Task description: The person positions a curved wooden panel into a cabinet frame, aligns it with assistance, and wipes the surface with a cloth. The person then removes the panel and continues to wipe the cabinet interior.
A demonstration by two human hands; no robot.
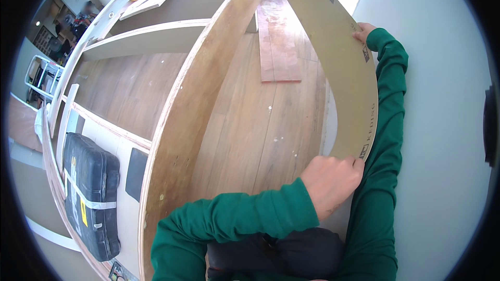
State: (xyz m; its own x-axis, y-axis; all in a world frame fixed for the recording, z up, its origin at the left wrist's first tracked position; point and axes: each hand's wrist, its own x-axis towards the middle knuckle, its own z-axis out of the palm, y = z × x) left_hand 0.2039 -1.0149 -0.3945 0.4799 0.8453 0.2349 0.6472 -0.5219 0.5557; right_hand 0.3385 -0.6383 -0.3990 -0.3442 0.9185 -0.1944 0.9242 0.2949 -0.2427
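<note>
A long tan panel (pixel 341 67) with dark printed marks stands on edge along my right side, bowed by the wide lens. Its far end meets a wooden frame board (pixel 203 104) in a narrow corner. My left hand (pixel 333 179) is closed over the panel's near end, knuckles up, with its fingertips hidden. Farther along, my right hand (pixel 365 32) grips the panel's outer edge, the arm reaching between it and the wall. Whether the panel is plywood or stiff card I cannot tell.
A pale wall (pixel 437 125) rises close on the right. Between the boards, a reddish plank (pixel 276 47) lies on the wood floor (pixel 245 125) among small white scraps. To the left are frame crosspieces (pixel 151 34), a black tool case (pixel 91 192) and a white step ladder (pixel 44 75).
</note>
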